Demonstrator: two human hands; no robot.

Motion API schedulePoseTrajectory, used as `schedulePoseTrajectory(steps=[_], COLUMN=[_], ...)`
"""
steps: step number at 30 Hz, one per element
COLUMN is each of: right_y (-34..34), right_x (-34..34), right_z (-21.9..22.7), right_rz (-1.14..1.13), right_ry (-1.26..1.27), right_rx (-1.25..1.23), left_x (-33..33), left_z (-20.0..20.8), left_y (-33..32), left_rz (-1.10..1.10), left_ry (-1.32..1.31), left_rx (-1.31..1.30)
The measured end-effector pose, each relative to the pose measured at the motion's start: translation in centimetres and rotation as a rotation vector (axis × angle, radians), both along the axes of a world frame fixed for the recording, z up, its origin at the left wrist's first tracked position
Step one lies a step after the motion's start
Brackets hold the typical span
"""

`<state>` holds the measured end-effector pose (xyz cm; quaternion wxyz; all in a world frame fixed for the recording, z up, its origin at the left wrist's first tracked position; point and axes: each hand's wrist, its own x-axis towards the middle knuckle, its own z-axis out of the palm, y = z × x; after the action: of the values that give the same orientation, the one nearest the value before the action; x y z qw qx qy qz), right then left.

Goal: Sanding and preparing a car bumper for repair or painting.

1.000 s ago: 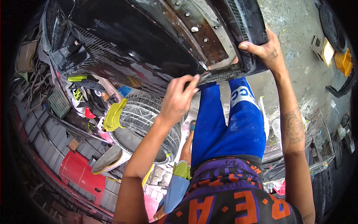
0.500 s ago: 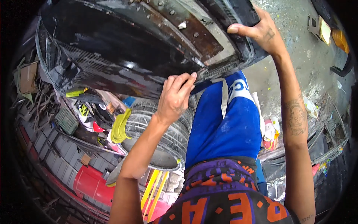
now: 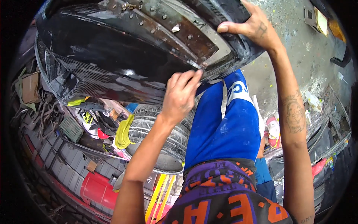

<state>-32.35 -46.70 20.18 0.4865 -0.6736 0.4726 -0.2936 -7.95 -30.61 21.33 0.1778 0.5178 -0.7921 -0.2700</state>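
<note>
A large black car body panel [image 3: 123, 56], probably a bumper, fills the upper part of the view. It has a carbon-like weave pattern, whitish scuffs and a window-like opening with a row of bolts. My right hand [image 3: 257, 30] grips its right end, thumb on the upper face and fingers over the far side. At the near edge, my left hand [image 3: 181, 95] has its fingers bent and pressed together against the rim beside the opening's corner. The left fingertips are slightly blurred; whatever lies under them, if anything, is hidden.
Below the panel stands a tyre on a wheel [image 3: 156, 130] with a yellow-green cloth [image 3: 124, 132] over it. A green crate [image 3: 71, 130], a red panel [image 3: 99, 190] and yellow bars [image 3: 158, 198] lie left. The stained floor [image 3: 294, 56] and scattered scrap are at right.
My left hand has slid a little to the right along the panel's near edge. The right hand keeps its hold; hand and panel end appear slightly further left in view.
</note>
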Motion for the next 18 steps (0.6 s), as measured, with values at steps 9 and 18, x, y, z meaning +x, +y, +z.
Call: schedulePoseTrajectory(steps=[9,18], right_y=[-0.2,0.1], right_x=[0.1,0.0], right_z=[1.3,1.1], right_rz=[0.025,-0.022], right_ry=[-0.006,-0.016], right_rx=[0.09,0.157], left_x=[0.8,1.3], left_z=[0.3,0.3], left_y=[0.5,1.0], left_rz=[0.019,0.029], left_ry=[-0.045,-0.035], left_rx=[-0.029,0.034])
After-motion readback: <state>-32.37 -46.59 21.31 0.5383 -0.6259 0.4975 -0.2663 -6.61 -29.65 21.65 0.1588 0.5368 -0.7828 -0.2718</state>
